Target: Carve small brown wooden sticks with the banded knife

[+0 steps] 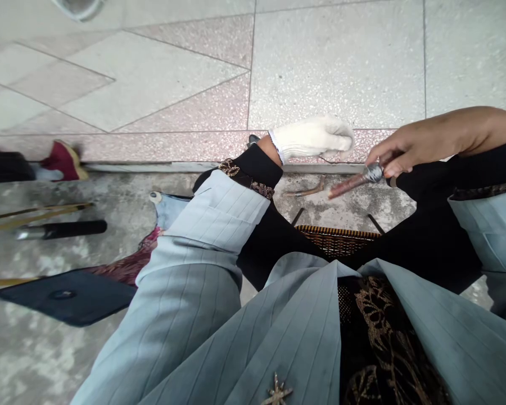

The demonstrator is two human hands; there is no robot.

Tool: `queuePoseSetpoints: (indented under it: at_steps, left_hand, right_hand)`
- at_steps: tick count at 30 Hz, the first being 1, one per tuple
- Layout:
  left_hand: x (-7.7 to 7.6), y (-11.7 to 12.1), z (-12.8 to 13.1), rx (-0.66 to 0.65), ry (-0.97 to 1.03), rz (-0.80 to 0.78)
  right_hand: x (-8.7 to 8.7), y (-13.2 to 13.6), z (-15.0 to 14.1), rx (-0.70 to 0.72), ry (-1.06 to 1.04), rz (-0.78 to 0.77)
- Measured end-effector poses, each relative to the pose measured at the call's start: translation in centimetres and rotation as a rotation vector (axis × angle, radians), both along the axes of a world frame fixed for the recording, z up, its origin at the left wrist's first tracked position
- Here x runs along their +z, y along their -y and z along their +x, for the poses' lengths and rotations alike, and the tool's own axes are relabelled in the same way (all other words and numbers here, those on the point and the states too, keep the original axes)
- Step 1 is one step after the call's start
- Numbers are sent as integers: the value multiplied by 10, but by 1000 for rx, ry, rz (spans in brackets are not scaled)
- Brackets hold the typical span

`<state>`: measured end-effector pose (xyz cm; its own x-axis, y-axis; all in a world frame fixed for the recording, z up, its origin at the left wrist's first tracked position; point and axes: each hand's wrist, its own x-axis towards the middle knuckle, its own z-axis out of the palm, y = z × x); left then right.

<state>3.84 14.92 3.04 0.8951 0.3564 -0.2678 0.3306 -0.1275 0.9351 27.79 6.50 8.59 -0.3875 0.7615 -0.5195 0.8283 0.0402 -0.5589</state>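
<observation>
I am pinching a small metal-tipped rod (pixel 356 181) in my bare right hand (pixel 409 149), fingers clamped on its silver end so it angles down over the concrete floor (pixel 46 349). My gloved left hand (pixel 316 138) is hovering just beside it, curled loosely, gripping nothing I can see.

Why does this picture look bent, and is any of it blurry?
Head view: the wide lens bows the tiled floor lines; soft even daylight, no glare. The white knitted glove on the left hand looks slightly smeared, as does the reddish metal-tipped stick pinched by the bare right hand.
</observation>
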Motion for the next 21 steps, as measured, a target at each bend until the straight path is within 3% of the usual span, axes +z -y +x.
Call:
queuePoseSetpoints:
  at_steps: [2,5,7,13,15,17,21]
  left_hand:
    - [2,-2,-1,15,94,-40]
    - [2,-2,0,85,177,-55]
    - [-1,0,2,100,132,-40]
    - [-12,8,9,-33,-42,133]
    - [-12,9,9,-97,-38,251]
    - [-11,10,8,-152,-24,357]
    - [-10,12,5,-205,-19,429]
  right_hand:
    - [12,3,-2,-110,-249,-68]
    - [25,7,-8,-505,-529,77]
    - [25,7,-13,-672,-630,110]
    - [10,1,-20,-751,-765,42]
    - [5,-2,-22,-768,-655,54]
    - [1,-5,-25,-737,-394,94]
    - [-12,-8,-24,-378,189,226]
